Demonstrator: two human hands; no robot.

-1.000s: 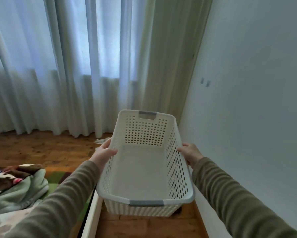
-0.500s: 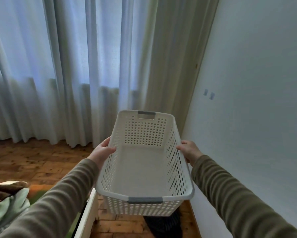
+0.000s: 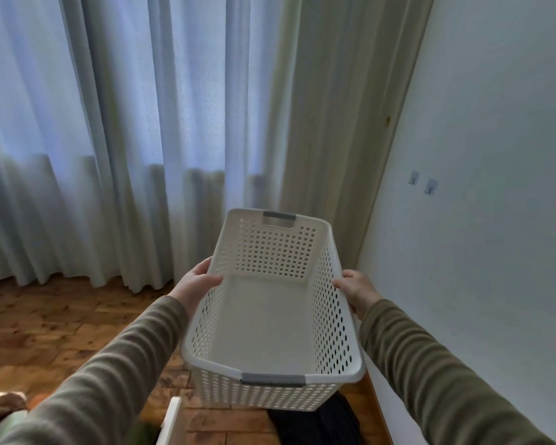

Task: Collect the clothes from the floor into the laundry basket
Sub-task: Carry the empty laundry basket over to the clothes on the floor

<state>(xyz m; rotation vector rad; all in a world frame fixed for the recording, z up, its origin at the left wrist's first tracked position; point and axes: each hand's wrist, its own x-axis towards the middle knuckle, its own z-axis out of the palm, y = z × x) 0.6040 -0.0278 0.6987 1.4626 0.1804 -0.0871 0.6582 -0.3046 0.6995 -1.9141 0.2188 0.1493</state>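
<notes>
I hold a white perforated laundry basket [image 3: 341, 316] with grey handles off the floor in front of me; nothing lies inside it. My left hand [image 3: 195, 285] grips its left rim and my right hand [image 3: 357, 289] grips its right rim. A dark garment [image 3: 315, 422] lies on the wooden floor under the basket's near end, partly hidden by it.
Long pale curtains [image 3: 125, 139] hang across the back. A white wall [image 3: 479, 220] runs close along the right. A white bed frame edge [image 3: 170, 422] and a bit of patterned bedding [image 3: 0, 406] sit at the lower left. Wooden floor [image 3: 45, 322] lies open to the left.
The basket has been lifted higher off the floor and my view has tilted up. The dark garment below it has come into sight; the bedding has slid out toward the lower left corner.
</notes>
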